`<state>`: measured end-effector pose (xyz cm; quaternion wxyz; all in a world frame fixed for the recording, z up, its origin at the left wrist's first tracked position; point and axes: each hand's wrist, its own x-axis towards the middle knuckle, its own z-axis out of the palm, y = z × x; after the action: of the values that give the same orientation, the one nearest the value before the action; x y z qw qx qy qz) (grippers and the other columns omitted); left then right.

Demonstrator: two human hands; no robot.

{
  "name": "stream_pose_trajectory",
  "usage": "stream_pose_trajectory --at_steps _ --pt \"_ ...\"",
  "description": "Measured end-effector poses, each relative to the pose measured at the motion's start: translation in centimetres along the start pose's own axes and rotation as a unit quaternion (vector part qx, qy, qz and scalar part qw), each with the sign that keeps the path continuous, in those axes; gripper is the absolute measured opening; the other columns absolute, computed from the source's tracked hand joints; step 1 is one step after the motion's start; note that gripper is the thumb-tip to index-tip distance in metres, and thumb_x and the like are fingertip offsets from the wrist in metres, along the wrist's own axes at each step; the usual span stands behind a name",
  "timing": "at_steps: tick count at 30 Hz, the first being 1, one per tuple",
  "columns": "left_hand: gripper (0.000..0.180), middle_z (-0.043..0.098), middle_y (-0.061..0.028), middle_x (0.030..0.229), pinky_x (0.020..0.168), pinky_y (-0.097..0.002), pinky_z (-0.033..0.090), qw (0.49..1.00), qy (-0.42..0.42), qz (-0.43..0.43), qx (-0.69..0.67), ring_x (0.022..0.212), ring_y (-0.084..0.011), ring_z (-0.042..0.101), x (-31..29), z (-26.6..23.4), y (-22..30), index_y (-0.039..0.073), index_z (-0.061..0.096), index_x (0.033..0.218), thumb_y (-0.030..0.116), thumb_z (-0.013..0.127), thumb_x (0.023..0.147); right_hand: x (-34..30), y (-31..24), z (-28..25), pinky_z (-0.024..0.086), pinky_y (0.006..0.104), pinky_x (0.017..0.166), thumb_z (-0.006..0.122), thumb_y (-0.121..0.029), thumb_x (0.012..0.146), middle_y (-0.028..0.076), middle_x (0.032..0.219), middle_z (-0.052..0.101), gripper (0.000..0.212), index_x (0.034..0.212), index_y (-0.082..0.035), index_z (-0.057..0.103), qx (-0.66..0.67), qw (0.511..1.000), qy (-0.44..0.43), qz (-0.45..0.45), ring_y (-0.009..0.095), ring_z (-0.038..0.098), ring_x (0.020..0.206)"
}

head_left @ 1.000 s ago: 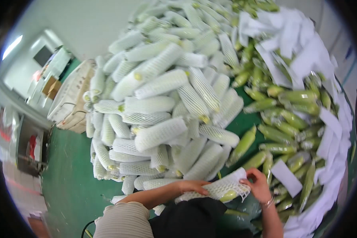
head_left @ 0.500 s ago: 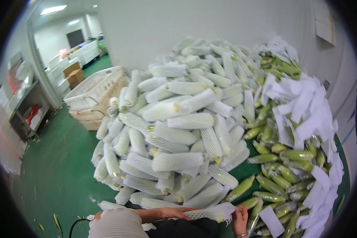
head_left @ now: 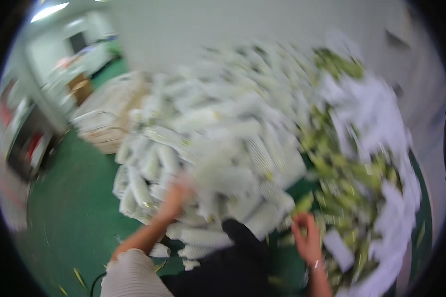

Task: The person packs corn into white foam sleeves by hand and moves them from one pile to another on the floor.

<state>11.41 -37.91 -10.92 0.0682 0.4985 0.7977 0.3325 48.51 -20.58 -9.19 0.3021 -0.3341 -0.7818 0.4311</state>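
My left hand (head_left: 180, 193) reaches over the large heap of corn ears in white foam net sleeves (head_left: 228, 183). Motion smears its fingers, and a blurred whitish sleeve lies just beyond them; whether the hand touches it I cannot tell. On the right, my right hand (head_left: 308, 237) hovers by the loose green corn, fingers bent and thumb apart, with nothing visible between them. Just beyond its fingertips lies a green ear of corn (head_left: 305, 203). Several more ears in clear wrap (head_left: 347, 193) spread to the right of that hand.
White sheets or empty sleeves (head_left: 371, 114) lie heaped along the right side. One white piece (head_left: 338, 250) rests beside my right wrist. Pale stacked crates (head_left: 106, 119) stand left of the heap on the green floor (head_left: 69, 208). A shelf (head_left: 29, 143) stands farther left, and a wall rises behind.
My left hand has moved up from my lap onto the heap. My right hand has left the netted ear it touched near my lap and moved up toward the loose corn. The view has tilted.
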Motion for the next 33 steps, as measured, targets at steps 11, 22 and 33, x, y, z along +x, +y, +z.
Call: stream_pose_trajectory --at_steps 11,22,33 --pt "0.045 0.057 -0.0167 0.117 0.090 -0.0341 0.043 0.970 0.185 0.146 -0.056 0.106 -0.0267 0.055 19.8 5.5 0.6 0.000 0.049 0.123 0.012 0.062 0.081 -1.8 17.3 -11.3 0.042 0.0428 0.084 0.052 -0.004 0.074 0.019 0.105 0.054 0.035 0.109 -0.005 0.051 -0.483 0.864 0.021 0.144 0.036 0.050 0.099" --pt "0.032 0.060 -0.0066 0.109 0.080 -0.0279 0.047 0.714 -0.484 -0.026 -0.506 0.096 -0.0146 0.058 0.4 32.0 21.0 0.003 0.052 0.123 0.013 0.051 0.093 -6.6 12.7 -7.6 0.052 0.0310 0.069 0.062 -0.009 0.085 0.003 0.092 0.062 0.026 0.107 -0.007 0.049 0.435 0.838 0.260 0.203 0.013 0.061 0.081" --pt "0.007 0.056 -0.0036 0.091 0.080 -0.0290 0.042 0.571 -0.442 -0.272 -0.636 0.086 -0.0137 0.054 -11.3 41.9 22.4 0.005 0.050 0.093 0.010 0.053 0.091 -17.6 21.9 -0.5 0.046 0.0269 0.070 0.053 -0.016 0.091 0.003 0.083 0.059 0.013 0.093 -0.003 0.055 0.496 0.654 0.513 0.252 0.013 0.056 0.076"
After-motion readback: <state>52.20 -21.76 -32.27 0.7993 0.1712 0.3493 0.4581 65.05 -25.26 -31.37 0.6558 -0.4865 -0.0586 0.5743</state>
